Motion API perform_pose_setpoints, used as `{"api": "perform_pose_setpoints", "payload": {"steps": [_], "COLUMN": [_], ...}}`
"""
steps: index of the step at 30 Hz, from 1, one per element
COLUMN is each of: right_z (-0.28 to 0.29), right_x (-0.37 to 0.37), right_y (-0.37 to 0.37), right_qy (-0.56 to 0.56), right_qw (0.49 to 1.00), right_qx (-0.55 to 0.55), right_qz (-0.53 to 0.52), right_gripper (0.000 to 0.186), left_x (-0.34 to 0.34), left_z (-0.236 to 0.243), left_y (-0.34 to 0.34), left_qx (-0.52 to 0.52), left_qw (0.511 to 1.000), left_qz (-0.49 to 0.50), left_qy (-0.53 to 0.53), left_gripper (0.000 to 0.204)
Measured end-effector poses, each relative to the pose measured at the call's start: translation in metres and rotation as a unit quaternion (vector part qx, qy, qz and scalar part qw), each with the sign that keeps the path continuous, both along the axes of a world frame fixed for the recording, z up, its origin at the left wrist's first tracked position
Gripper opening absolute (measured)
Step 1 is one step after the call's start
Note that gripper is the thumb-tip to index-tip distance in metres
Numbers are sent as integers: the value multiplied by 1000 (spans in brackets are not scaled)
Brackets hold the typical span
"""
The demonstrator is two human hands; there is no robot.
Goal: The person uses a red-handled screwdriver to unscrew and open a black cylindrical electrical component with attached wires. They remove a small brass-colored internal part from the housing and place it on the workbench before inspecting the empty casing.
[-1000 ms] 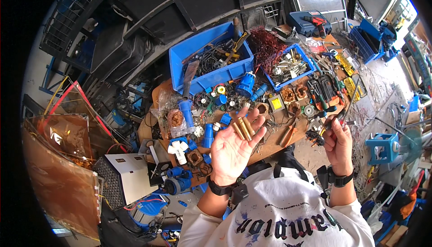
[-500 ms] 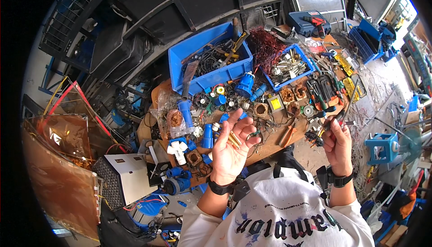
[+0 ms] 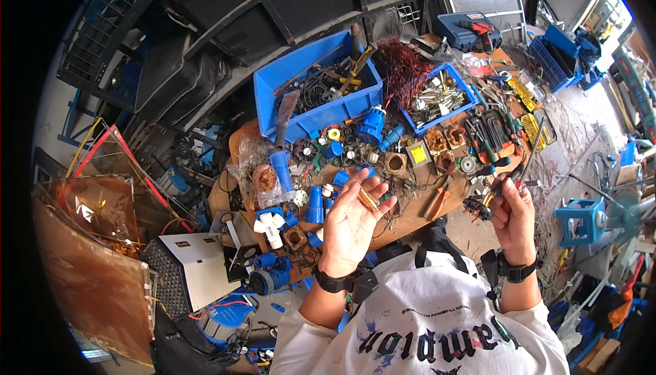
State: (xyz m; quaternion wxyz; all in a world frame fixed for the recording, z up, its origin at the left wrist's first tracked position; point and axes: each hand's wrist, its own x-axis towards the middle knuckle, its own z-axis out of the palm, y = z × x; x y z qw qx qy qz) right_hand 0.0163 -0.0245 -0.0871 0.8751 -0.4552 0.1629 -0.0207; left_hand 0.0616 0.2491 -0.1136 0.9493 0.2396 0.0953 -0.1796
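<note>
My left hand (image 3: 348,231) is turned palm up over the table's near edge, fingers loosely curled. Slim brass-coloured pins (image 3: 367,201) lie across its fingers. Off to the right, my right hand (image 3: 514,219) is closed, thumb against fingers, around a dark part with wires (image 3: 480,205). The fingers hide much of that part, so its exact kind cannot be told. Between the hands, orange-handled pliers (image 3: 438,204) rest on the tabletop. Beside my left hand stand a blue plastic fitting (image 3: 315,205) and a white pipe fitting (image 3: 270,229).
A large blue bin (image 3: 321,112) of cables and tools stands at the back. Right of it are tangled dark red wire (image 3: 403,67) and a blue tray (image 3: 418,129) of metal pins. Screwdrivers (image 3: 492,136) lie at the right; a drill (image 3: 481,32) rests on a case behind.
The small dark ring-like piece by my left fingertips is gone from there. The brass pins sit higher on the fingers, and the palm is more open. My right hand stays almost in place.
</note>
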Motion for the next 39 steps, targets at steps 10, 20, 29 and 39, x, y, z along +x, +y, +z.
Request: {"api": "perform_pose_setpoints", "payload": {"steps": [10, 20, 29, 39], "right_z": [2, 23, 41, 31], "right_x": [-3, -23, -43, -43], "right_y": [-9, -66, -158, -259], "right_qy": [7, 14, 0, -34], "right_qw": [1000, 993, 970, 959], "right_qx": [11, -20, -91, -103], "right_qz": [-17, -114, -227, -262], "right_gripper": [15, 14, 14, 12], "left_x": [21, 85, 238, 299], "left_z": [-60, -260, -263, -310], "left_y": [3, -51, -186, -270], "left_qx": [-135, -40, 32, 200], "left_qw": [989, 953, 960, 928], "left_qz": [-17, -51, -64, 68], "left_qy": [56, 296, 270, 306], "left_gripper": [24, 27, 21, 62]}}
